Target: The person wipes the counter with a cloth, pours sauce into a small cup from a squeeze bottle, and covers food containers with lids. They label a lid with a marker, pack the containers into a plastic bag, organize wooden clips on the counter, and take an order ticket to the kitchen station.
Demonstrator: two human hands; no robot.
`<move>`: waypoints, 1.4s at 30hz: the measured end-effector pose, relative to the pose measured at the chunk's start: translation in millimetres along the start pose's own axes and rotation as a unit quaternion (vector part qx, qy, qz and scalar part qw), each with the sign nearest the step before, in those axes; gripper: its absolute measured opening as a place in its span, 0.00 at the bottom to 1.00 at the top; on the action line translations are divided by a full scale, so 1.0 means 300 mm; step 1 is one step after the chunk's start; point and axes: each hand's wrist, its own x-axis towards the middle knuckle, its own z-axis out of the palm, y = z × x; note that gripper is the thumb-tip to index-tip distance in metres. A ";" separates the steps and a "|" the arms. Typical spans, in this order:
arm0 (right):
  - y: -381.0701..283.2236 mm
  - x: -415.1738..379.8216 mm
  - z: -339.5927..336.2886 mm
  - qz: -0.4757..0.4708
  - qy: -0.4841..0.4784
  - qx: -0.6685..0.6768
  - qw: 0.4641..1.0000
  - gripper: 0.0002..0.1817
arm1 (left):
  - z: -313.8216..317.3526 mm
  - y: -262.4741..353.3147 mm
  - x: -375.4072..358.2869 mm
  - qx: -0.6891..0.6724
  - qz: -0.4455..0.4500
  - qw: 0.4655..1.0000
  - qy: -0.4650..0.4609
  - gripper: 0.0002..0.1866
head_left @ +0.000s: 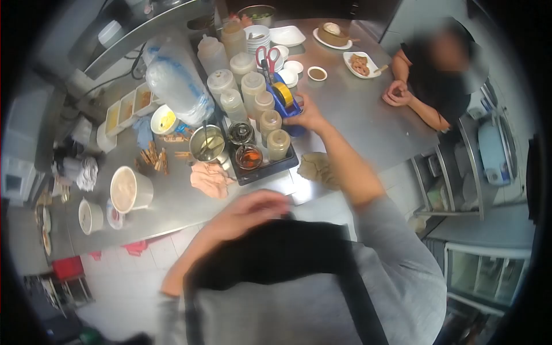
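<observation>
My right hand (309,115) is at the near end of a blue tape dispenser (286,99) with a yellow roll, its fingers closed round that end. Red-handled scissors (268,58) stand at the dispenser's far end. Left of it, a black tray (267,171) bears several squeeze bottles, a jar of dark contents (241,133) and a jar of reddish liquid (249,156). My left hand (259,208) is in front of my apron, near the tray's front edge, blurred; whether its fingers hold anything cannot be made out.
A person (440,75) leans at the table's right side. Plates of food (360,64) lie at the back. A metal pot (208,144), pink cloth (210,179), white tub (131,188) and large plastic bag (178,86) are left; a brown cloth (318,169) lies right of the tray.
</observation>
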 end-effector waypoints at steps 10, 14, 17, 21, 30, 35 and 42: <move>0.071 0.045 -0.119 -0.050 -0.024 0.031 0.998 0.41 | 0.102 -0.237 0.569 -0.224 -0.037 0.961 0.160 0.25; 0.042 0.117 -0.127 0.038 -0.038 0.097 0.994 0.33 | 0.145 -0.277 0.755 -0.298 -0.056 0.904 0.303 0.31; -0.063 0.060 -0.145 0.026 0.045 0.055 0.997 0.30 | 0.078 -0.347 0.855 -0.257 -0.046 0.893 0.366 0.34; -0.122 -0.276 -0.363 -0.051 0.033 0.133 0.989 0.35 | 0.057 -0.339 0.919 -0.213 -0.042 0.847 0.485 0.41; 0.220 -0.817 -0.460 0.114 0.057 0.161 0.979 0.37 | 0.011 -0.424 1.049 0.037 0.060 0.760 0.646 0.11; 0.353 -0.801 -0.294 0.155 0.016 0.197 0.968 0.34 | 0.000 -0.419 1.044 0.125 0.094 0.738 0.657 0.11; 0.354 -0.814 -0.156 0.133 -0.023 0.183 0.974 0.33 | 0.021 -0.545 1.092 -0.082 0.082 0.772 0.625 0.11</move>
